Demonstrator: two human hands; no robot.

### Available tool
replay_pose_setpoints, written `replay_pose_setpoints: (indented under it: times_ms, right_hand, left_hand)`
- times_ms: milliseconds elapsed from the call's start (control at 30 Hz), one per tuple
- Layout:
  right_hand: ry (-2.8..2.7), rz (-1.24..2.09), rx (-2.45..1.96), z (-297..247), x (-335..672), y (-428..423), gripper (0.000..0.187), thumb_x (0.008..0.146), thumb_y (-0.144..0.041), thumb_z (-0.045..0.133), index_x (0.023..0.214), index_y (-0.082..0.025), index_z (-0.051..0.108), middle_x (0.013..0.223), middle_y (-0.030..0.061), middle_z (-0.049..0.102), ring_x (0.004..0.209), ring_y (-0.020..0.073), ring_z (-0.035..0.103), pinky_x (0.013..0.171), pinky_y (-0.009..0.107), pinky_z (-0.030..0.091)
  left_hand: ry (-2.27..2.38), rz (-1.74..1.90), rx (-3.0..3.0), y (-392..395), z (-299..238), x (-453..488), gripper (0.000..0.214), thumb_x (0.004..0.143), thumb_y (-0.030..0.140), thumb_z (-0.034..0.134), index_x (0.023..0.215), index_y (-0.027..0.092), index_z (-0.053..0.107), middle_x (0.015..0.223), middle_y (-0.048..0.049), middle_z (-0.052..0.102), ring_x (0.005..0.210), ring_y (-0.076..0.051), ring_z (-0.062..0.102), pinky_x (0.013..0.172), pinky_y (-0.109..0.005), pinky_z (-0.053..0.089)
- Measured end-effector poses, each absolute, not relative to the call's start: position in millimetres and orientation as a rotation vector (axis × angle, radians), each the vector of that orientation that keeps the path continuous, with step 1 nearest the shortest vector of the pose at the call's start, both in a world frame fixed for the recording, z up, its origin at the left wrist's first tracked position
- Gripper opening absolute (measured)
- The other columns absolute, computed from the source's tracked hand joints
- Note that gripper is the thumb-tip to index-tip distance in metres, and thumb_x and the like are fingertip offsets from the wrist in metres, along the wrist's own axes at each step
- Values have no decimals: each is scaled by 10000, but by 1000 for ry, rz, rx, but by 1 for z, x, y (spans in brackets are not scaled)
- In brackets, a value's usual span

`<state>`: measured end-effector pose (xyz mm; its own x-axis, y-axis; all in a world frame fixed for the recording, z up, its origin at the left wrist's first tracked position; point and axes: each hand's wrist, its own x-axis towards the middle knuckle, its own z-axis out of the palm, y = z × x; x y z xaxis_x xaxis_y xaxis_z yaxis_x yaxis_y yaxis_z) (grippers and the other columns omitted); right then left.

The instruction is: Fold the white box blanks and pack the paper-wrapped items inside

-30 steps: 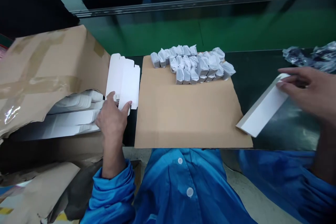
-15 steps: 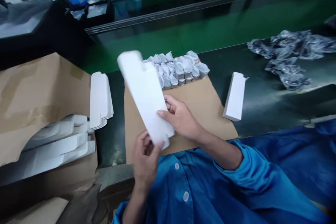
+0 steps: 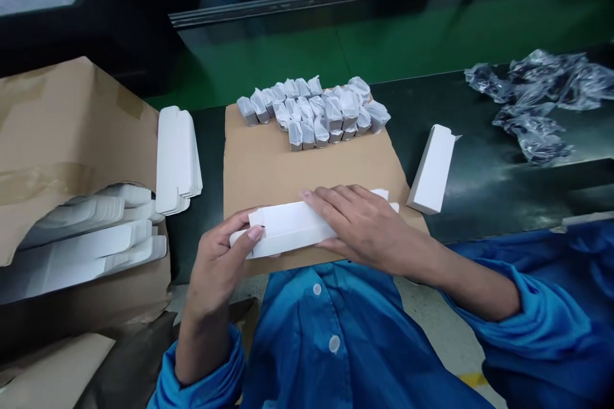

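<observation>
A long white carton (image 3: 292, 227) lies crosswise between my hands, over the near part of a brown cardboard sheet (image 3: 307, 169). My left hand (image 3: 223, 255) grips its left end, thumb on the near side by the end flap. Across its right half lies my right hand (image 3: 359, 220), fingers along the top and thumb below. Loose flaps stick out past the right hand. Farther off on the sheet stand several small grey pieces in white wrapping (image 3: 307, 112), in rows. To the right a formed white box (image 3: 433, 169) stands with a small flap out at its top.
At left an open brown carton (image 3: 119, 121) holds several flat white cartons (image 3: 96, 249). A stack of flat white cartons (image 3: 177, 160) lies beside it. Crumpled clear plastic bags (image 3: 537, 102) lie at right on the dark table. Behind runs a green surface (image 3: 307, 45).
The flat white carton has turned from steep to nearly level and opened into a tube. My right hand has moved over its right half; my left hand has shifted left to its end.
</observation>
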<state>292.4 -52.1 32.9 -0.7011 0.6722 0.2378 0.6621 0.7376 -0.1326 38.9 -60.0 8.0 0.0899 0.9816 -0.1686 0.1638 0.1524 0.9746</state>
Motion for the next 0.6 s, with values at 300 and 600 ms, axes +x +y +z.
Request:
replay_pose_setpoints:
  times_ms: [300,600]
  right_hand:
    - [-2679,-187,-908,26,293,-53,375,973,-133,448,1303,24,530,1158,209,683,990,295,652,825,414,549]
    - [-2097,-339,-1326,11,285,-43,418,976,-292,545,1270,4,548,1123,227,710,944,299,691,796,418,568]
  left_hand:
    - [1577,932,1642,-48,10,42,95,794,215,654,829,198,741,791,3,733,675,-130,678,544,-189,522]
    - [1170,1635,1394,-75,3,75,494,941,475,577,1377,253,511,1178,-90,717,991,-223,734,832,-368,616]
